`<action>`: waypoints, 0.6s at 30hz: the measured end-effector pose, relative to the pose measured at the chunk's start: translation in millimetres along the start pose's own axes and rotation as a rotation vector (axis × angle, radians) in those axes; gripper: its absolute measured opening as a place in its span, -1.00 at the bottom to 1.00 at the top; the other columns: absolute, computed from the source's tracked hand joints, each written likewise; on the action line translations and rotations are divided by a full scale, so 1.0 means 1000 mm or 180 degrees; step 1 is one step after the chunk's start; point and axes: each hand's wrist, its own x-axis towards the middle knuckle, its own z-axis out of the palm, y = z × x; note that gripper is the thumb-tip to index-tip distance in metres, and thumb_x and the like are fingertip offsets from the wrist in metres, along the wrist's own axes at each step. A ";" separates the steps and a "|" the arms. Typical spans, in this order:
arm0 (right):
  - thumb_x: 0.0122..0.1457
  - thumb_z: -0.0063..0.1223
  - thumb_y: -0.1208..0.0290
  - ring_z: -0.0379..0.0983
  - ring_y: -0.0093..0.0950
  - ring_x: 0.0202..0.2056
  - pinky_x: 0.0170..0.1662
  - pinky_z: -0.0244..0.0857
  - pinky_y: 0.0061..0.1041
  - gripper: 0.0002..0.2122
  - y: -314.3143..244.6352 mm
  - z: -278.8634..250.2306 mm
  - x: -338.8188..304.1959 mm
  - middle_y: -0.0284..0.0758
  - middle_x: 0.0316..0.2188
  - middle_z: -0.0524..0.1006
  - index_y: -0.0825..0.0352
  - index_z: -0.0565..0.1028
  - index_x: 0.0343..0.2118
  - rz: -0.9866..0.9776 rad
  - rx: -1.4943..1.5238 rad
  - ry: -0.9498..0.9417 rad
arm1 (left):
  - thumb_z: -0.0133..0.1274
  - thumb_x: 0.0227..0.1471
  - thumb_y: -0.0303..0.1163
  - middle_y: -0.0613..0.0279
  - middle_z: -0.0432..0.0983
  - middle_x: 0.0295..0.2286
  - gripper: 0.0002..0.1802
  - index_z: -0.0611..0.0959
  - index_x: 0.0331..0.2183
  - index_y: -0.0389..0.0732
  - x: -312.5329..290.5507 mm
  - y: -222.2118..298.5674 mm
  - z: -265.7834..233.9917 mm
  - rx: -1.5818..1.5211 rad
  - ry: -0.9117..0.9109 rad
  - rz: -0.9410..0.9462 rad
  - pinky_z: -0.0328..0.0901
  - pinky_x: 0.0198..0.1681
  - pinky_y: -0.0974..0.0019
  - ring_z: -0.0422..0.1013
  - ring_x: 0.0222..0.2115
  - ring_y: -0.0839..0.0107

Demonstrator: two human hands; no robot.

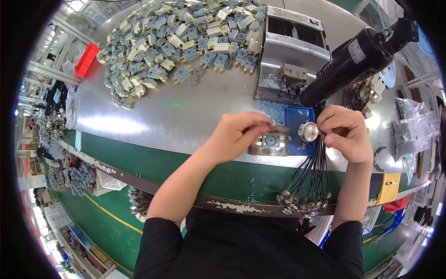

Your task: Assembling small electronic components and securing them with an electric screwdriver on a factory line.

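The round metal disc [308, 131] is near the tabletop's [162, 122] front edge, right of the middle, above the blue tray [297, 150]. The thumb and forefinger of the right hand [346, 134] are pinched together at the disc's right side, apparently on its black cord [320, 133]. The left hand [240, 136] has its thumb and fingertips close to each other over the left part of the metal holder [280, 152]; whether something small sits between them I cannot tell.

The disc looks light but hard, with a smooth, shiny face that would probably slip under dry fingertips. Its rim seems the surest hold, with 1 finger and the thumb on opposite sides. The cord looks thin and bendy, so it would let the disc swing or twist; gripping close to the disc should steady it, while a hard tug could strain the joint.

The grey block [271, 140] sits in the holder, just left of the tray. It looks stiff and light, perhaps plastic, and easiest to take by its 2 short ends. Other cords [318, 160] hang over the tabletop's front edge, ending in more discs [304, 205], and could snag.
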 end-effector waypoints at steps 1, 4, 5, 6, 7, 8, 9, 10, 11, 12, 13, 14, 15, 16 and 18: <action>0.11 0.38 0.58 0.46 -0.63 -0.38 -0.36 0.32 -0.68 -0.83 0.003 -0.001 0.000 -0.23 -0.20 0.59 0.55 0.65 -0.27 -0.0063 -0.0017 -0.0024 | 0.19 0.19 -0.57 0.15 0.68 -0.20 -0.77 0.73 -0.09 -0.29 -0.001 -0.001 0.000 0.0476 -0.0112 0.0387 0.41 -0.33 0.44 0.51 -0.42 0.55; 0.07 0.48 0.36 0.44 -0.61 -0.47 -0.47 0.30 -0.69 -0.70 0.005 0.008 0.003 -0.21 -0.31 0.54 0.54 0.63 -0.36 -0.0032 0.0133 0.0433 | 0.32 0.05 -0.56 0.11 0.67 -0.16 -0.81 0.78 -0.22 -0.28 0.003 -0.002 0.005 0.1048 -0.0193 0.1008 0.46 -0.29 0.41 0.58 -0.34 0.46; 0.07 0.48 0.36 0.44 -0.61 -0.47 -0.47 0.30 -0.69 -0.70 0.004 0.010 0.003 -0.21 -0.31 0.54 0.54 0.63 -0.36 -0.0019 0.0134 0.0446 | 0.38 -0.02 -0.55 0.12 0.67 -0.17 -0.81 0.79 -0.27 -0.28 0.004 -0.001 0.007 0.1159 -0.0147 0.1250 0.49 -0.27 0.38 0.61 -0.30 0.41; 0.07 0.48 0.36 0.45 -0.61 -0.45 -0.45 0.31 -0.69 -0.70 0.001 0.011 0.004 -0.20 -0.30 0.54 0.54 0.63 -0.36 0.0053 0.0129 0.0428 | 0.38 -0.02 -0.55 0.12 0.67 -0.17 -0.81 0.79 -0.27 -0.28 0.005 -0.002 0.007 0.1147 -0.0163 0.1250 0.49 -0.27 0.38 0.61 -0.30 0.41; 0.07 0.48 0.37 0.46 -0.61 -0.44 -0.43 0.33 -0.69 -0.71 -0.001 0.011 0.004 -0.20 -0.30 0.55 0.54 0.63 -0.37 0.0124 0.0124 0.0410 | 0.37 -0.02 -0.56 0.13 0.67 -0.16 -0.80 0.79 -0.26 -0.28 0.006 -0.002 0.006 0.1197 -0.0196 0.1291 0.50 -0.26 0.36 0.61 -0.29 0.39; 0.07 0.48 0.37 0.46 -0.61 -0.44 -0.43 0.33 -0.69 -0.71 0.000 0.011 0.004 -0.20 -0.30 0.55 0.54 0.63 -0.37 0.0131 0.0121 0.0426 | 0.37 -0.03 -0.56 0.14 0.67 -0.16 -0.79 0.79 -0.26 -0.29 0.006 -0.002 0.005 0.1248 -0.0228 0.1333 0.51 -0.26 0.33 0.61 -0.27 0.36; 0.08 0.47 0.38 0.46 -0.61 -0.43 -0.42 0.34 -0.69 -0.71 0.002 0.010 0.004 -0.20 -0.30 0.55 0.54 0.63 -0.36 0.0114 0.0084 0.0410 | 0.37 -0.03 -0.56 0.14 0.67 -0.16 -0.79 0.79 -0.26 -0.29 0.006 -0.001 0.005 0.1242 -0.0242 0.1334 0.51 -0.26 0.33 0.61 -0.27 0.36; 0.08 0.47 0.39 0.47 -0.61 -0.42 -0.40 0.34 -0.69 -0.72 0.004 0.010 0.003 -0.20 -0.29 0.55 0.54 0.63 -0.36 0.0096 0.0047 0.0393 | 0.38 -0.03 -0.56 0.14 0.67 -0.16 -0.79 0.79 -0.26 -0.29 0.004 0.002 0.005 0.1105 -0.0233 0.1143 0.51 -0.25 0.32 0.62 -0.27 0.35; 0.08 0.47 0.39 0.47 -0.61 -0.42 -0.40 0.34 -0.69 -0.72 0.004 0.009 0.003 -0.20 -0.29 0.55 0.54 0.63 -0.36 0.0098 0.0046 0.0405 | 0.38 -0.04 -0.56 0.14 0.67 -0.16 -0.79 0.79 -0.27 -0.28 0.004 0.003 0.005 0.0970 -0.0224 0.0952 0.51 -0.24 0.32 0.62 -0.26 0.33; 0.09 0.46 0.40 0.47 -0.61 -0.42 -0.40 0.34 -0.69 -0.73 0.003 0.010 0.003 -0.20 -0.29 0.55 0.54 0.63 -0.36 0.0098 0.0022 0.0395 | 0.38 -0.04 -0.56 0.14 0.67 -0.16 -0.79 0.79 -0.27 -0.28 0.004 0.001 0.005 0.0969 -0.0230 0.0955 0.51 -0.24 0.32 0.62 -0.26 0.33; 0.09 0.46 0.41 0.47 -0.61 -0.42 -0.40 0.34 -0.69 -0.74 0.002 0.010 0.004 -0.20 -0.29 0.55 0.54 0.63 -0.35 0.0096 -0.0002 0.0384 | 0.39 -0.04 -0.56 0.15 0.68 -0.16 -0.80 0.79 -0.28 -0.28 0.005 -0.002 0.004 0.0978 -0.0245 0.1038 0.51 -0.24 0.32 0.62 -0.27 0.34; 0.09 0.46 0.41 0.47 -0.61 -0.42 -0.40 0.34 -0.69 -0.74 0.001 0.010 0.003 -0.20 -0.29 0.55 0.54 0.63 -0.35 0.0094 -0.0005 0.0388 | 0.39 -0.05 -0.56 0.15 0.68 -0.16 -0.80 0.79 -0.28 -0.29 0.005 -0.004 0.004 0.0988 -0.0259 0.1122 0.51 -0.25 0.32 0.62 -0.29 0.34; 0.09 0.46 0.41 0.47 -0.61 -0.42 -0.40 0.35 -0.69 -0.74 0.001 0.010 0.003 -0.20 -0.28 0.55 0.55 0.64 -0.34 0.0126 -0.0025 0.0383 | 0.39 -0.05 -0.56 0.15 0.68 -0.16 -0.80 0.79 -0.28 -0.29 0.005 -0.002 0.004 0.0986 -0.0264 0.1123 0.51 -0.25 0.32 0.62 -0.29 0.34; 0.09 0.46 0.42 0.47 -0.61 -0.41 -0.39 0.35 -0.69 -0.74 0.001 0.010 0.003 -0.20 -0.27 0.55 0.55 0.64 -0.34 0.0157 -0.0046 0.0377 | 0.40 -0.05 -0.56 0.16 0.68 -0.17 -0.79 0.79 -0.28 -0.28 0.006 0.001 0.005 0.1064 -0.0307 0.1021 0.51 -0.25 0.32 0.62 -0.29 0.35; 0.09 0.46 0.42 0.47 -0.61 -0.40 -0.38 0.35 -0.70 -0.74 0.002 0.012 0.003 -0.20 -0.25 0.55 0.55 0.64 -0.33 0.0160 0.0020 0.0375 | 0.40 -0.06 -0.55 0.17 0.69 -0.18 -0.78 0.80 -0.27 -0.28 0.005 0.003 0.005 0.1145 -0.0342 0.0922 0.50 -0.26 0.33 0.62 -0.30 0.36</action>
